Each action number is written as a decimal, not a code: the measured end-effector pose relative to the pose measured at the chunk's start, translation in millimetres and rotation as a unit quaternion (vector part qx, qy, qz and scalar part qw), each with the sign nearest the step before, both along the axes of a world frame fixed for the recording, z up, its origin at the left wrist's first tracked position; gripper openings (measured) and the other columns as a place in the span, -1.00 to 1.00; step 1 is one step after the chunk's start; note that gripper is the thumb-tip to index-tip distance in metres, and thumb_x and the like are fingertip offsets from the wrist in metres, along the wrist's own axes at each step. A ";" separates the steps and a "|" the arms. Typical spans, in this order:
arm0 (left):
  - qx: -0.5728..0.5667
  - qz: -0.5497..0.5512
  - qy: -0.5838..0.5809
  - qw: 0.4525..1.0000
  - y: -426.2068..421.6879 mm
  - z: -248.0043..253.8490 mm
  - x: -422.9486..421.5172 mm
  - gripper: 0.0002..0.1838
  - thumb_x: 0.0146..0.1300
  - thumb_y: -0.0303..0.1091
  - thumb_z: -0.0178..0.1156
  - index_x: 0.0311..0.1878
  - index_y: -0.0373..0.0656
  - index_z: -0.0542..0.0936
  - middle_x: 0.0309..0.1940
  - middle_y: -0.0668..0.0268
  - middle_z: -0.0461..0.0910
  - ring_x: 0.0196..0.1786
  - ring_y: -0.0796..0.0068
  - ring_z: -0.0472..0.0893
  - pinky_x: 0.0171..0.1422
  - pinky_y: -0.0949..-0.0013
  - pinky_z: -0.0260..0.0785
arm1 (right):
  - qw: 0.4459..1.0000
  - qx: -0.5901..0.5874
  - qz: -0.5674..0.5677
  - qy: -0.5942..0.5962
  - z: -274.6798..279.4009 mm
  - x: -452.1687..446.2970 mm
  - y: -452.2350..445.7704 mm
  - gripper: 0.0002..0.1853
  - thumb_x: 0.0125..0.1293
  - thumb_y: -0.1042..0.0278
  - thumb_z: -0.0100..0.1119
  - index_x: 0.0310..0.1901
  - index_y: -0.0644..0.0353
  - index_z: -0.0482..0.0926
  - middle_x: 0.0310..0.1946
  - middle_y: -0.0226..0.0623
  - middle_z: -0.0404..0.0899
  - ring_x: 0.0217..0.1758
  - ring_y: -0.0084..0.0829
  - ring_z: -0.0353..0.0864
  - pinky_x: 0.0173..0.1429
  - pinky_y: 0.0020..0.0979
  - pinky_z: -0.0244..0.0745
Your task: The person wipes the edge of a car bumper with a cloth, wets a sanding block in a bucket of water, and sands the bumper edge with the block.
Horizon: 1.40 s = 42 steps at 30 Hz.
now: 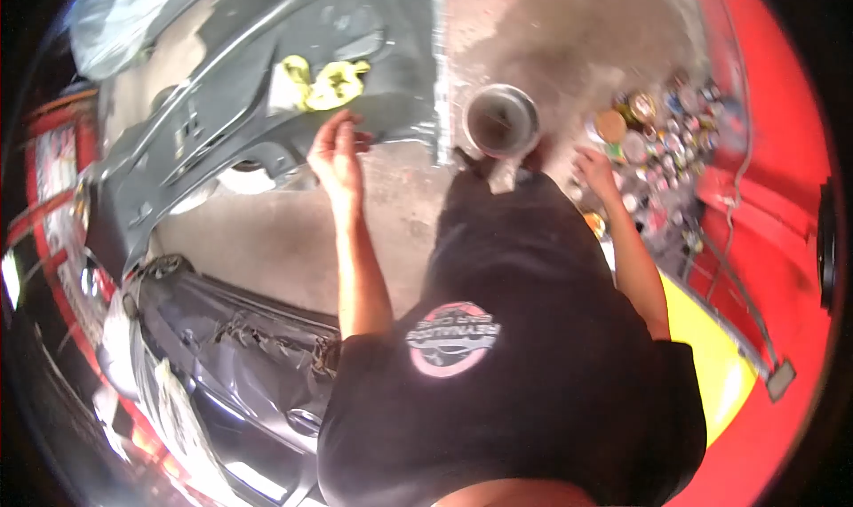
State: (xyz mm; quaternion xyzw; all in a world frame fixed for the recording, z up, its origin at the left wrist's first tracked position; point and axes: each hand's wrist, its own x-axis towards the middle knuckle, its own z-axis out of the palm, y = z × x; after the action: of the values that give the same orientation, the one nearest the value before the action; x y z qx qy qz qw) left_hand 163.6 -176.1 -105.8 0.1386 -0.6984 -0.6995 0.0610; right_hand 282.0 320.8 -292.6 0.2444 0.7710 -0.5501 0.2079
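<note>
My left hand [338,159] is raised beside the dark grey car body panel [240,98], its fingers loosely bent and apart, with nothing visible in them. Just beyond the fingertips lies a bright yellow, crumpled, cloth-like piece [338,84] on the panel; a paler yellow piece [290,82] is next to it. My right hand [595,173] hangs near many cans and jars [657,138] on the floor. Its fingers look apart and somewhat blurred; I see nothing held. Between the hands, a round bucket [501,121] stands on the floor near my feet.
At the lower left is a dark bumper-like car part [240,347] with crumpled plastic sheeting [173,409] beside it. A red surface [782,178] runs along the right. A yellow panel [711,365] leans near my right side. Wet-looking concrete [577,27] lies ahead.
</note>
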 end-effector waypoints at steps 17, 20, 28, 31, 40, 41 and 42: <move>-0.608 -0.092 -0.061 0.786 -142.5 -61.6 -135.1 -0.61 0.29 -0.28 0.22 0.14 -0.23 0.64 -0.02 -0.17 0.69 0.08 -0.15 0.71 0.20 -0.07 0.57 | 0.998 0.056 0.025 0.034 24.7 -29.1 -52.6 -0.49 0.39 0.28 0.19 0.31 0.35 0.60 -0.34 -0.23 0.70 -0.35 -0.45 0.69 -0.29 -0.40 0.58; -0.628 -0.093 -0.204 0.745 -199.6 -98.0 -183.5 -0.52 0.27 -0.16 0.26 0.18 -0.25 0.62 0.19 -0.15 0.63 0.23 -0.17 0.66 0.28 -0.05 0.57 | 0.996 0.065 0.011 0.058 53.7 -33.6 -70.3 -0.50 0.40 0.28 0.18 0.32 0.32 0.61 -0.34 -0.26 0.69 -0.34 -0.49 0.66 -0.28 -0.41 0.56; -0.591 -0.109 -0.264 0.755 -239.7 -122.6 -225.1 -0.10 -0.06 0.07 0.60 0.29 -0.25 0.54 0.30 -0.09 0.58 0.43 -0.10 0.52 0.44 0.02 0.48 | 0.985 0.147 0.017 0.091 47.0 5.9 -49.4 -0.53 0.44 0.28 0.18 0.28 0.38 0.62 -0.37 -0.30 0.65 -0.38 -0.54 0.59 -0.24 -0.43 0.52; -0.580 -0.126 -0.264 0.760 -255.0 -125.3 -228.4 -0.14 -0.11 0.02 0.65 0.24 -0.24 0.56 0.24 -0.06 0.65 0.39 -0.02 0.57 0.44 0.05 0.49 | 0.973 0.179 0.029 0.146 26.4 25.2 -36.8 -0.53 0.44 0.30 0.18 0.29 0.38 0.61 -0.35 -0.33 0.64 -0.36 -0.55 0.61 -0.26 -0.46 0.53; -0.209 -0.055 -0.212 0.953 -308.7 -89.6 -220.0 -0.81 0.25 -0.44 0.46 -0.16 -0.32 0.68 -0.39 0.23 0.71 -0.39 0.38 0.70 -0.29 0.29 0.63 | 0.990 0.073 -0.116 -0.037 7.2 24.1 -25.2 -0.54 0.41 0.35 0.20 0.30 0.32 0.60 -0.33 -0.35 0.63 -0.47 -0.51 0.57 -0.42 -0.43 0.48; -0.196 0.007 -0.189 0.962 -321.1 -89.7 -220.5 -0.79 0.26 -0.44 0.46 -0.13 -0.34 0.68 -0.34 0.19 0.72 -0.35 0.32 0.72 -0.27 0.25 0.67 | 0.993 0.095 -0.075 -0.002 -3.2 25.6 -17.8 -0.55 0.41 0.34 0.21 0.28 0.31 0.61 -0.32 -0.32 0.64 -0.47 -0.50 0.58 -0.42 -0.41 0.48; -0.154 0.075 -0.187 0.967 -330.7 -91.3 -219.6 -0.75 0.27 -0.48 0.45 -0.04 -0.34 0.67 -0.30 0.19 0.73 -0.33 0.31 0.73 -0.30 0.24 0.64 | 0.992 0.118 -0.035 0.031 -8.1 26.8 -9.4 -0.56 0.40 0.33 0.22 0.27 0.29 0.63 -0.31 -0.28 0.66 -0.48 -0.50 0.58 -0.42 -0.39 0.48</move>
State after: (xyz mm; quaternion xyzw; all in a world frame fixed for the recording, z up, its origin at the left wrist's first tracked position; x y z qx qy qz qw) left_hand -56.0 -506.8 -197.1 0.3080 -0.7845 -0.5383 0.0025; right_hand 308.8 311.4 -300.8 0.2766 0.8275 -0.4697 0.1348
